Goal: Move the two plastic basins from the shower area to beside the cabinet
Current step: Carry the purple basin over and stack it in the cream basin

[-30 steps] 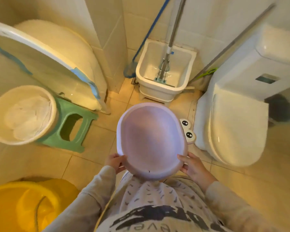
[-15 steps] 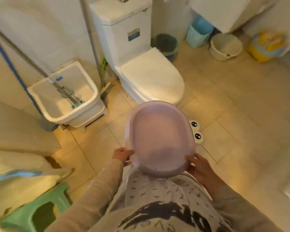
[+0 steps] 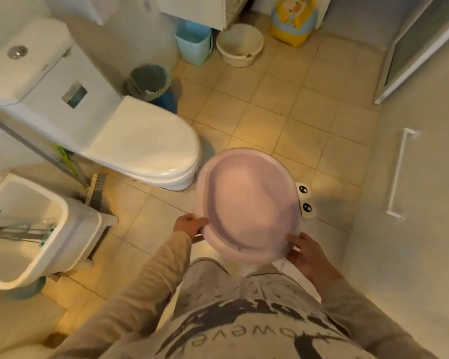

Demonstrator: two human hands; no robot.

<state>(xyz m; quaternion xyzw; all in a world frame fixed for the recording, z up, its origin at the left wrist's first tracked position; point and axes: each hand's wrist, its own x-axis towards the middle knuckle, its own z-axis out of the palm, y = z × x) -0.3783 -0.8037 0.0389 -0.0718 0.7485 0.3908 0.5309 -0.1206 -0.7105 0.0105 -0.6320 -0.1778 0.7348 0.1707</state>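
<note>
pink plastic basin (image 3: 249, 203) sat gripped by its near rim, left hand (image 3: 189, 225) and right hand (image 3: 306, 252) on opposite sides (balanced for carrying), facing the white cabinet (image 3: 200, 9).

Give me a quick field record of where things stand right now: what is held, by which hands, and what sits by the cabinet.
held: pink basin, carried above the floor
left hand: gripping its near-left rim
right hand: gripping its near-right rim
cabinet: ahead, at top of view
beside cabinet: blue bin, cream basin
left of path: toilet
</note>
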